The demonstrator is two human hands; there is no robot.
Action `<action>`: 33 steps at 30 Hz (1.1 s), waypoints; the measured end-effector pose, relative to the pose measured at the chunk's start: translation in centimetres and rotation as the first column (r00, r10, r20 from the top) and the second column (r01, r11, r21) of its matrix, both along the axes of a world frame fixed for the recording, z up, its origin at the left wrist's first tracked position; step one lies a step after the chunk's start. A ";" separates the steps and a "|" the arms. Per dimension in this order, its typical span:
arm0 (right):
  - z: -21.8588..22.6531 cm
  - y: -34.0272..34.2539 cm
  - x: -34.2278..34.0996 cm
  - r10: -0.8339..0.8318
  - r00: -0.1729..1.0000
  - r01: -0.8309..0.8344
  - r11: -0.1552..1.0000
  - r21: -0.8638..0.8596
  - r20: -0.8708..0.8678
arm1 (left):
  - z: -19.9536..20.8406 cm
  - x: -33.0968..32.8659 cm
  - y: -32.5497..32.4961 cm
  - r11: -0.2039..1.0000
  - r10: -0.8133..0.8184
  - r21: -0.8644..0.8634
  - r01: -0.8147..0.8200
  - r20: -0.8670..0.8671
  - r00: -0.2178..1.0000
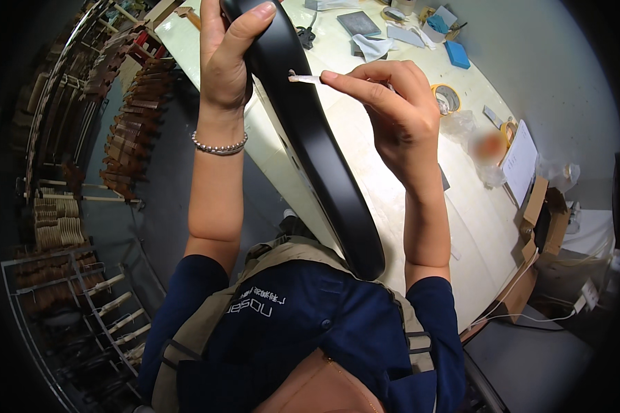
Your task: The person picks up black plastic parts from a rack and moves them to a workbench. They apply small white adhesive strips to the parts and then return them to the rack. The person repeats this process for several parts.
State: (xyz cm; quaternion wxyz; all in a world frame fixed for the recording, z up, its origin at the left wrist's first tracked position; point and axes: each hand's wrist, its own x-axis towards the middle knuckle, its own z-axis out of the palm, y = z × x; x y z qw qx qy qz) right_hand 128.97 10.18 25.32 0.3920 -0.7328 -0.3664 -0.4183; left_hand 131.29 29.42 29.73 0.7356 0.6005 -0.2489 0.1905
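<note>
Pinching a thin pale strip (pixel 306 79) at its near end, the right hand (pixel 403 113) sits toward half past one, fingertips closed on it; whether the strip's curled tip touches the long black panel (pixel 324 165) behind is hard to make out. The left hand (pixel 231 58), near eleven, clasps the panel's upper end, thumb on the dark face — its other fingers are hidden or cut off by the top edge. The panel slants from before twelve to about five, ending close to the wearer's torso. Beyond lies a pale table (pixel 393 165), with a blue block (pixel 457 55) near half past one, a yellow tape roll (pixel 446 100) toward two — and a blurred reddish thing (pixel 490 146), unreadable, past that.
</note>
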 end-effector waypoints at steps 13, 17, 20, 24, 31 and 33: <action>-0.1 0.2 0.3 -0.022 0.999 0.021 1.000 0.020 0.024 | 0.4 -0.3 -0.5 0.994 0.110 -0.016 -0.109 0.025 0.994; -0.4 0.4 0.5 -0.009 0.999 0.009 1.000 0.013 0.049 | 0.6 -0.5 -0.5 1.000 0.006 -0.020 -0.006 -0.024 1.000; -0.4 0.3 0.5 -0.005 1.000 0.005 0.999 0.046 0.003 | 0.7 -0.5 -0.5 0.996 0.084 -0.008 -0.084 -0.037 0.996; -0.4 0.2 0.5 -0.013 1.000 0.013 1.000 0.015 0.014 | 0.7 -0.6 -0.6 0.997 0.070 -0.021 -0.071 -0.042 0.997; -1.0 0.3 0.5 -0.007 0.999 0.005 0.999 0.050 0.036 | 0.5 -0.2 -0.5 0.997 0.071 -0.006 -0.071 0.006 0.997; -1.1 0.6 0.8 -0.042 0.995 0.037 0.998 0.054 0.094 | 0.4 -0.1 -0.5 0.999 0.046 -0.018 -0.046 0.018 0.999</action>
